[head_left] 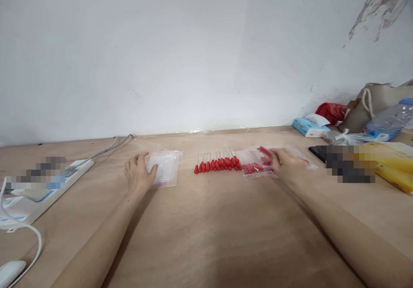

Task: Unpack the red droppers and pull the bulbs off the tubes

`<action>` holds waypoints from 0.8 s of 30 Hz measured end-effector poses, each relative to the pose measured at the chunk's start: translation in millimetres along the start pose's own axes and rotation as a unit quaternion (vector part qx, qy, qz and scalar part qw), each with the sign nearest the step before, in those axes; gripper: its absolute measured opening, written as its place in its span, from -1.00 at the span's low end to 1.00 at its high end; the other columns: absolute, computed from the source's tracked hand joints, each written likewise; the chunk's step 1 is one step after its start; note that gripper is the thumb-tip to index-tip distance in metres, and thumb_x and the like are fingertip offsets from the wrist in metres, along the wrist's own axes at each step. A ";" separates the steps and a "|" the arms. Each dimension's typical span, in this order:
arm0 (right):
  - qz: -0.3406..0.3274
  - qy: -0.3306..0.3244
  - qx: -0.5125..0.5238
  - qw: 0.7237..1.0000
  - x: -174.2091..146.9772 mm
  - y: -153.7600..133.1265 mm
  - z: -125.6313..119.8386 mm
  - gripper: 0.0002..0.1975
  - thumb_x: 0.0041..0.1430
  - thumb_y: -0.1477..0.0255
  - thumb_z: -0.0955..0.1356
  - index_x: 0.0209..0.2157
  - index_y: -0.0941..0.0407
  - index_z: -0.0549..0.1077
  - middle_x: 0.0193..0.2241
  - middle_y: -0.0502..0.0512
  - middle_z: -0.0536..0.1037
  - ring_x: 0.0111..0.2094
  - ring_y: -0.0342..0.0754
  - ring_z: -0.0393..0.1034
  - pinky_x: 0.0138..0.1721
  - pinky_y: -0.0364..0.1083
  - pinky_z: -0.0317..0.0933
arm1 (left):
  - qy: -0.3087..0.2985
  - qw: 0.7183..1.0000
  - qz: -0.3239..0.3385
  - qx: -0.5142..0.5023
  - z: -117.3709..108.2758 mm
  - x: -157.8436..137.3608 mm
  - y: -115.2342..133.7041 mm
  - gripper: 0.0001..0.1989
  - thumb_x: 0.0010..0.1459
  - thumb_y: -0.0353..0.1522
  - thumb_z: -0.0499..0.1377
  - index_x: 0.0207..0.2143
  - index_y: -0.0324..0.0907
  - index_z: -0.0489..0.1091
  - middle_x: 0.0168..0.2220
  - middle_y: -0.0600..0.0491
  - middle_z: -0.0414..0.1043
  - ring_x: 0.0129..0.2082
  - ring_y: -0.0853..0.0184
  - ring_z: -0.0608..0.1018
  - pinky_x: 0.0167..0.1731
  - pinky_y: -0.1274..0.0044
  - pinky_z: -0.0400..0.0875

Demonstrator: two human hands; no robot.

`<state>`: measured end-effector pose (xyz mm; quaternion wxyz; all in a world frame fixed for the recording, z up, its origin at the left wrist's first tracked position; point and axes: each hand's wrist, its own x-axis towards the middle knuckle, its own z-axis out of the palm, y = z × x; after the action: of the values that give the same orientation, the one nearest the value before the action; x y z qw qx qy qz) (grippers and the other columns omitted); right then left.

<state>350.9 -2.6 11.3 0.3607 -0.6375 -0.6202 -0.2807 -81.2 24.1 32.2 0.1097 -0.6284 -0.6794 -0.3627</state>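
My left hand (139,172) rests at the left edge of a small stack of clear plastic zip bags (168,167), fingers spread and thumb over the bags. In the middle of the table lies a row of droppers (217,164) with red rubber bulbs toward me and thin clear stems pointing away. To their right are clear zip bags (258,175) with more red-bulbed droppers inside. My right hand (286,165) is closed at the right part of these bags, its fingers gripping one of them. The palm hides part of that bag.
At left is a white power strip (64,189) with cables and a white mouse (12,273). At right stand a blue tissue pack (309,126), a plastic bottle (389,118), a grey bag (371,103), a yellow bag (392,167) and a dark, partly blurred object (318,153).
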 end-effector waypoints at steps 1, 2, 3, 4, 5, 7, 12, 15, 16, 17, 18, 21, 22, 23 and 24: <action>0.012 0.044 0.000 0.999 5.2 3.4 -4.9 -0.76 0.14 0.38 0.21 -0.31 0.11 0.48 -0.38 0.06 0.53 -0.42 -0.10 0.38 -0.50 -0.18 0.06 | 0.008 1.000 0.019 -0.012 -0.9 -1.8 6.8 -0.56 0.00 -0.33 0.14 -0.04 -0.26 0.22 -0.05 -0.17 0.16 0.02 -0.05 0.17 -0.01 0.15 0.01; 0.013 0.075 0.002 0.997 11.0 5.6 -11.5 -0.77 0.13 0.37 0.22 -0.34 0.12 0.49 -0.41 0.07 0.53 -0.43 -0.10 0.37 -0.49 -0.18 0.06 | 0.008 0.999 0.040 -0.026 -1.2 -4.7 14.3 -0.61 0.02 -0.32 0.12 -0.07 -0.24 0.25 -0.07 -0.14 0.18 0.00 0.02 0.20 0.00 0.20 0.05; 0.006 0.092 0.008 0.996 16.9 6.0 -19.5 -0.77 0.12 0.36 0.23 -0.36 0.13 0.49 -0.44 0.07 0.52 -0.44 -0.11 0.36 -0.49 -0.18 0.06 | 0.000 0.997 0.061 -0.041 -1.1 -9.0 22.9 -0.66 0.04 -0.30 0.11 -0.11 -0.21 0.28 -0.10 -0.10 0.21 -0.04 0.11 0.27 -0.02 0.28 0.13; -0.006 0.093 0.018 0.995 22.3 4.0 -28.5 -0.77 0.12 0.35 0.24 -0.36 0.12 0.50 -0.45 0.06 0.51 -0.47 -0.12 0.35 -0.50 -0.18 0.05 | -0.018 0.995 0.081 -0.063 -0.8 -14.6 32.3 -0.71 0.05 -0.29 0.10 -0.15 -0.17 0.31 -0.15 -0.04 0.25 -0.10 0.21 0.33 -0.08 0.38 0.23; -0.017 0.080 0.032 0.996 26.6 -0.6 -37.8 -0.78 0.11 0.33 0.25 -0.34 0.10 0.50 -0.46 0.05 0.50 -0.49 -0.14 0.34 -0.53 -0.18 0.03 | -0.039 0.991 0.097 -0.082 -0.4 -21.6 42.7 -0.77 0.04 -0.27 0.10 -0.23 -0.13 0.34 -0.21 0.01 0.29 -0.20 0.29 0.39 -0.18 0.47 0.31; -0.041 0.024 0.083 0.995 29.9 -16.8 -54.2 -0.77 0.10 0.30 0.26 -0.35 0.08 0.50 -0.49 0.03 0.47 -0.52 -0.16 0.31 -0.54 -0.18 0.03 | -0.114 0.971 0.106 -0.181 -0.2 -38.1 65.1 -0.81 0.05 -0.24 0.10 -0.33 -0.15 0.37 -0.27 0.02 0.30 -0.36 0.39 0.42 -0.42 0.57 0.35; -0.051 -0.147 0.278 0.948 2.7 -75.5 -60.5 -0.80 0.12 0.38 0.23 -0.36 0.12 0.47 -0.51 0.04 0.44 -0.53 -0.17 0.30 -0.50 -0.18 0.14 | -0.455 0.791 -0.017 -0.409 1.6 -78.3 113.0 -0.64 0.02 -0.11 0.10 -0.47 -0.27 0.35 -0.57 0.08 0.34 -0.55 0.44 0.42 -0.48 0.58 0.34; 0.013 -0.236 0.407 0.883 -23.8 -104.8 -46.0 -0.78 0.13 0.39 0.22 -0.23 0.11 0.41 -0.53 0.00 0.44 -0.56 -0.18 0.30 -0.54 -0.19 0.18 | -0.513 0.695 -0.138 -0.484 6.2 -91.5 129.2 -0.55 -0.08 -0.06 0.16 -0.36 -0.29 0.36 -0.45 0.01 0.41 -0.48 0.40 0.48 -0.38 0.51 0.39; 0.038 -0.274 0.441 0.854 -31.1 -112.3 -41.1 -0.78 0.12 0.39 0.21 -0.21 0.11 0.39 -0.53 0.00 0.44 -0.56 -0.18 0.31 -0.55 -0.19 0.19 | -0.516 0.676 -0.165 -0.499 7.6 -93.2 132.6 -0.53 -0.09 -0.05 0.17 -0.32 -0.29 0.36 -0.42 0.00 0.41 -0.46 0.39 0.50 -0.36 0.50 0.40; 0.071 -0.305 0.474 0.823 -37.1 -118.4 -37.0 -0.78 0.12 0.39 0.22 -0.20 0.12 0.37 -0.51 0.00 0.44 -0.57 -0.19 0.32 -0.57 -0.19 0.22 | -0.519 0.660 -0.183 -0.510 8.8 -93.9 135.1 -0.51 -0.08 -0.04 0.16 -0.29 -0.29 0.36 -0.41 -0.01 0.42 -0.45 0.39 0.51 -0.34 0.49 0.40; 0.096 -0.334 0.503 0.791 -41.4 -122.9 -33.7 -0.77 0.12 0.39 0.21 -0.18 0.13 0.36 -0.49 0.01 0.45 -0.57 -0.19 0.34 -0.58 -0.19 0.24 | -0.522 0.649 -0.196 -0.518 9.7 -93.5 136.8 -0.51 -0.06 -0.03 0.14 -0.28 -0.29 0.35 -0.41 -0.02 0.42 -0.46 0.39 0.51 -0.34 0.50 0.40; 0.067 -0.357 0.546 0.755 -45.2 -126.2 -28.8 -0.75 0.11 0.44 0.21 -0.15 0.12 0.34 -0.39 0.06 0.47 -0.45 -0.15 0.40 -0.47 -0.15 0.31 | -0.506 0.658 -0.216 -0.515 11.6 -89.9 138.1 -0.53 -0.02 -0.06 0.12 -0.24 -0.29 0.34 -0.45 0.00 0.42 -0.51 0.42 0.50 -0.40 0.54 0.41; 0.022 -0.339 0.538 0.772 -44.0 -123.9 -28.2 -0.76 0.11 0.46 0.21 -0.17 0.11 0.36 -0.35 0.08 0.47 -0.38 -0.13 0.40 -0.40 -0.13 0.31 | -0.489 0.678 -0.221 -0.502 12.5 -88.8 137.7 -0.53 -0.03 -0.09 0.15 -0.21 -0.28 0.33 -0.48 0.03 0.42 -0.54 0.43 0.49 -0.44 0.56 0.40; -0.030 -0.312 0.518 0.796 -42.2 -120.1 -27.6 -0.78 0.10 0.47 0.22 -0.21 0.10 0.39 -0.32 0.10 0.46 -0.32 -0.11 0.38 -0.32 -0.09 0.30 | -0.470 0.703 -0.225 -0.484 13.8 -87.9 137.3 -0.52 -0.07 -0.12 0.20 -0.17 -0.28 0.30 -0.51 0.06 0.40 -0.57 0.44 0.48 -0.48 0.57 0.40; -0.078 -0.283 0.488 0.822 -40.2 -115.3 -26.7 -0.80 0.10 0.49 0.23 -0.25 0.10 0.42 -0.29 0.11 0.45 -0.26 -0.09 0.36 -0.25 -0.06 0.28 | -0.455 0.725 -0.227 -0.465 15.3 -87.3 137.0 -0.48 -0.10 -0.17 0.24 -0.13 -0.28 0.28 -0.54 0.09 0.39 -0.59 0.44 0.47 -0.53 0.59 0.39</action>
<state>235.8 -51.2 7.4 0.4105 -0.3784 -0.7988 0.2242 67.7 -41.1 17.1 -0.6044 -0.5169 -0.5164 -0.3177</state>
